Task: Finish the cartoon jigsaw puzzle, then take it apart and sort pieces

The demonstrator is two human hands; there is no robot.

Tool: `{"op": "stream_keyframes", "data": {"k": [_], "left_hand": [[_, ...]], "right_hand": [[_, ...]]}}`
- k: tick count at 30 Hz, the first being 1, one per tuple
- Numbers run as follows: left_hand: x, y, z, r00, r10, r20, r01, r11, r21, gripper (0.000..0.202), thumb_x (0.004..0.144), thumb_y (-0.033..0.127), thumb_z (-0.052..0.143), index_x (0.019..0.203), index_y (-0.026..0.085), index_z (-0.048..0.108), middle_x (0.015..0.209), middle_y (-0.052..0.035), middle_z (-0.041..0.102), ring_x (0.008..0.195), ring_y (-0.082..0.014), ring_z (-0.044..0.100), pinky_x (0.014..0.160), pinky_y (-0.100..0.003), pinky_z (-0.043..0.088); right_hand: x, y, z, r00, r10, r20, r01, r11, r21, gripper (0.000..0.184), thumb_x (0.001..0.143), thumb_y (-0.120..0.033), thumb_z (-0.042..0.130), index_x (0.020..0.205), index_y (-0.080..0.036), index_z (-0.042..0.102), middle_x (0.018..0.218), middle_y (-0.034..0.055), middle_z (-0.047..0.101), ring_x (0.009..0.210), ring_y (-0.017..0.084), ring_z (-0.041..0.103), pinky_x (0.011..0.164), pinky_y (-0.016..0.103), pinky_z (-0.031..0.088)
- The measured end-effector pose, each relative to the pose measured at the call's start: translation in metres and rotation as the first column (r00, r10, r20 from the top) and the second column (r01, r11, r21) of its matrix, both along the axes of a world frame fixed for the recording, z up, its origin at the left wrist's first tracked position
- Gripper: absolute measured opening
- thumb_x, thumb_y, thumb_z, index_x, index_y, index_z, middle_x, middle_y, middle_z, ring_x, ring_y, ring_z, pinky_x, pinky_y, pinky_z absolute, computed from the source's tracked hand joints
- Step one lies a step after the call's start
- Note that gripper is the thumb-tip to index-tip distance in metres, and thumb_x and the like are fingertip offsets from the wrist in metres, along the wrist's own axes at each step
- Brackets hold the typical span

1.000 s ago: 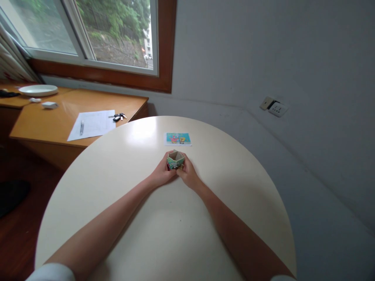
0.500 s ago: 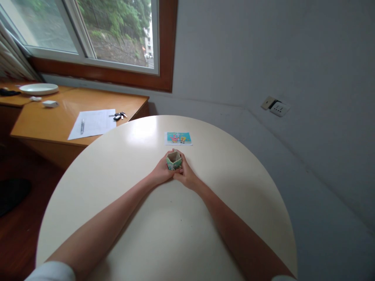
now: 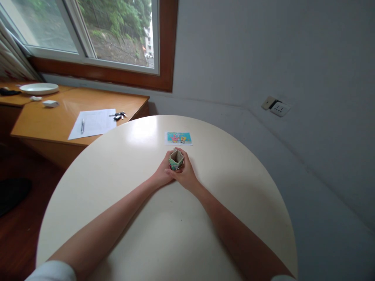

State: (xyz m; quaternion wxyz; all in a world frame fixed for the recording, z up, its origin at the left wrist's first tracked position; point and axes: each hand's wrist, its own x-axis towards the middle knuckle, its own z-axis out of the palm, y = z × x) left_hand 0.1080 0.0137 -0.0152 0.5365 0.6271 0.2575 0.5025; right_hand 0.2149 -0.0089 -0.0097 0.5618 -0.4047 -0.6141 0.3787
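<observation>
Between my hands is a small green patterned pen holder (image 3: 176, 165) with several flat sides and an open top, its inside pale. My left hand (image 3: 163, 171) is wrapped round its left side, and its fingers are largely hidden. From the right, my right hand (image 3: 186, 175) curls about it, with the thumb across the near side. Just beyond the holder lies a picture card (image 3: 178, 138) with a pink and a yellow cartoon figure on blue. Whether the holder's base touches the table cannot be seen.
The round white table (image 3: 123, 156) carries these things. At the left, a wooden desk (image 3: 58, 123) holds a paper sheet (image 3: 99, 121), a pen (image 3: 82, 126), keys (image 3: 118, 116), a small white box (image 3: 50, 104) and a white round dish (image 3: 39, 89). A wall (image 3: 222, 70) stands behind.
The pen holder has shifted slightly right and turned between my hands. My right thumb has moved left across its near side. The card has stayed in place.
</observation>
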Motion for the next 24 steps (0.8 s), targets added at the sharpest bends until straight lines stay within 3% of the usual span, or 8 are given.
{"op": "stream_keyframes", "data": {"k": [11, 20, 24], "left_hand": [[0.005, -0.012, 0.005, 0.989, 0.08, -0.126, -0.058, 0.984, 0.168, 0.059, 0.063, 0.014, 0.064, 0.111, 0.02, 0.032, 0.098, -0.0039, 0.048, 0.09, -0.0162, 0.05, 0.08, -0.031, 0.043], [0.007, -0.011, 0.003, 0.989, 0.037, -0.14, -0.022, 0.994, 0.104, 0.057, 0.062, 0.018, 0.067, 0.111, 0.017, 0.038, 0.102, -0.0063, 0.049, 0.092, -0.0175, 0.052, 0.08, -0.03, 0.044], [0.004, -0.011, 0.004, 0.995, 0.01, -0.095, -0.001, 0.995, 0.099, 0.068, 0.062, 0.017, 0.067, 0.119, 0.021, 0.03, 0.105, -0.0053, 0.048, 0.091, -0.0161, 0.052, 0.079, -0.03, 0.044]], "right_hand": [[-0.001, -0.001, 0.013, 0.993, -0.121, 0.0, 0.121, 0.993, 0.009, 0.041, 0.062, -0.028, 0.067, 0.101, -0.023, 0.052, 0.091, 0.0, 0.06, 0.083, 0.017, 0.058, 0.079, 0.032, 0.049], [0.005, 0.006, 0.006, 0.993, -0.122, -0.009, 0.122, 0.993, -0.012, 0.033, 0.063, -0.033, 0.069, 0.091, -0.022, 0.055, 0.079, -0.0016, 0.06, 0.072, 0.015, 0.056, 0.067, 0.029, 0.049], [0.006, 0.004, 0.008, 0.997, -0.075, -0.037, 0.075, 0.997, 0.011, 0.045, 0.063, -0.037, 0.071, 0.102, -0.023, 0.053, 0.093, 0.002, 0.06, 0.082, 0.017, 0.058, 0.077, 0.032, 0.049]]}}
